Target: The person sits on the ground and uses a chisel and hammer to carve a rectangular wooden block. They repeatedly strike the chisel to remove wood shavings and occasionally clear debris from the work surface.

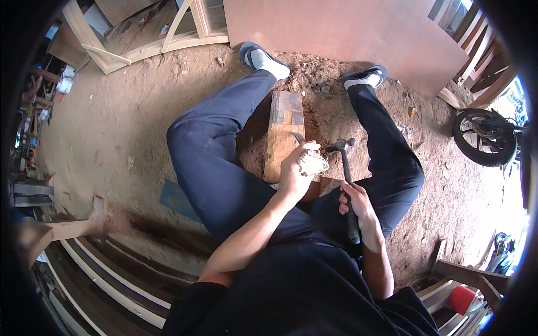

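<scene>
I sit on the ground with a wooden block lying between my legs. My left hand is closed around a chisel with a frayed, splintered wooden handle top; its metal blade points down onto the block. My right hand grips the dark handle of a claw hammer, whose steel head hovers just right of the chisel's handle, not touching it.
A large plywood sheet leans ahead past my feet. Wooden frames lie at the upper left. A motorcycle wheel stands at the right. Planks are stacked at the lower left. Sawdust covers the dirt floor.
</scene>
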Action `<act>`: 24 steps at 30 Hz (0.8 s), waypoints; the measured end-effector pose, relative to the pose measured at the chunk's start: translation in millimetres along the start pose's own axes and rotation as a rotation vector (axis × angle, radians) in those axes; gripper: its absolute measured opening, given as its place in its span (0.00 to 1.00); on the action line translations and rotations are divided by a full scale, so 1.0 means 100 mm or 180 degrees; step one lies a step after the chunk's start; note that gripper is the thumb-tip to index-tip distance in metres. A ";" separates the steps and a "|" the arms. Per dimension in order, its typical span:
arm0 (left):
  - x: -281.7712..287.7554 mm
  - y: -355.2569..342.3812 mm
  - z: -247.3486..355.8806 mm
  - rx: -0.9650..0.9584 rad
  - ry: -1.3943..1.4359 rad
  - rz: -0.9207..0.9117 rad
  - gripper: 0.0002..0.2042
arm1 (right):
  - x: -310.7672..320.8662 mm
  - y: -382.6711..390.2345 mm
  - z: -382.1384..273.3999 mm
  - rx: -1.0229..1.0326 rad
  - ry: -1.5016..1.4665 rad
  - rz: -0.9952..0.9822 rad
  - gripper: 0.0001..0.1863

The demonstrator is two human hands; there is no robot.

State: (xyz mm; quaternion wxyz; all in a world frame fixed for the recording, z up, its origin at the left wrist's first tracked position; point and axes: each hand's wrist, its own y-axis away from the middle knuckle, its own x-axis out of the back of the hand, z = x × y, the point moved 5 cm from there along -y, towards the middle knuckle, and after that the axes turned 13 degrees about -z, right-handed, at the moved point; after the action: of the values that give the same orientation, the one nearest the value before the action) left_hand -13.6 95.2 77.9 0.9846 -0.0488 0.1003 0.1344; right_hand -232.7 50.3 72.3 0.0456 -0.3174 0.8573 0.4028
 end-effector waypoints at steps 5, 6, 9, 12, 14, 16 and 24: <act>-0.03 -0.05 0.17 -0.0484 -0.0761 0.0231 0.15 | -0.02 0.03 -0.03 -0.0048 0.0123 0.0049 0.14; -0.03 -0.05 0.22 -0.0577 -0.1055 0.0241 0.15 | -0.02 0.03 -0.03 -0.0063 0.0096 0.0054 0.14; -0.06 -0.09 0.09 -0.0339 -0.0057 0.0287 0.13 | -0.01 0.00 -0.03 -0.0113 0.0053 0.0096 0.14; -0.02 -0.13 -0.12 -0.0198 0.0558 0.0176 0.11 | -0.01 -0.02 -0.05 -0.0198 0.0042 0.0213 0.14; -0.03 -0.16 -0.01 -0.0146 0.0659 0.0215 0.10 | 0.02 -0.06 -0.04 -0.0248 0.0015 0.0248 0.14; 0.02 -0.20 0.08 -0.0310 -0.0209 0.0248 0.09 | 0.01 -0.11 -0.06 -0.0284 -0.0005 0.0260 0.14; 0.07 -0.41 0.24 -0.0189 -0.0588 0.0201 0.11 | 0.09 -0.20 -0.12 -0.0685 -0.0052 0.0491 0.13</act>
State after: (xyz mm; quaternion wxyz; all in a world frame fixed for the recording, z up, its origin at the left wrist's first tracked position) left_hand 8.5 60.9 103.1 0.9831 -0.0621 0.0065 0.1722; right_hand -225.8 27.6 64.0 -0.0129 -0.2503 0.8306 0.4973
